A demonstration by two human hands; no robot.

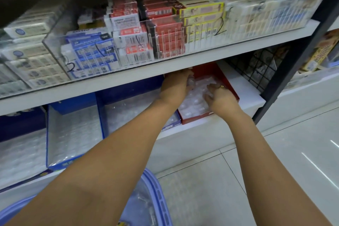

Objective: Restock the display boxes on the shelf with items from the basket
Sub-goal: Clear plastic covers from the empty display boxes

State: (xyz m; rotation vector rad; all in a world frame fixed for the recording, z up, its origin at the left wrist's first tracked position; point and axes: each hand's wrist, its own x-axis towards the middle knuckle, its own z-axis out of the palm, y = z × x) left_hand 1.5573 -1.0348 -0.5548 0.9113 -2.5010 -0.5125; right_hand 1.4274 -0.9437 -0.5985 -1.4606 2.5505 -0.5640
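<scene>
Plainly a shop. White shelves (220, 54) on a dark frame, packed tight with rows of boxed packs (165, 24), barcodes facing out, behind clear dividers (170, 46). Below, open display boxes (60, 164) of wrapped items (73, 134). More stock (319, 51) alongside. Tiled floor (275, 161), blue basket (159, 194).

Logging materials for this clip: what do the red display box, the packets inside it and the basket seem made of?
Red display box: likely matte card, going by its thin flat walls.
Packets: clear glossy plastic wrap with shiny crinkles; contents unclear.
Basket: light-blue moulded plastic with a slotted rim.
</scene>
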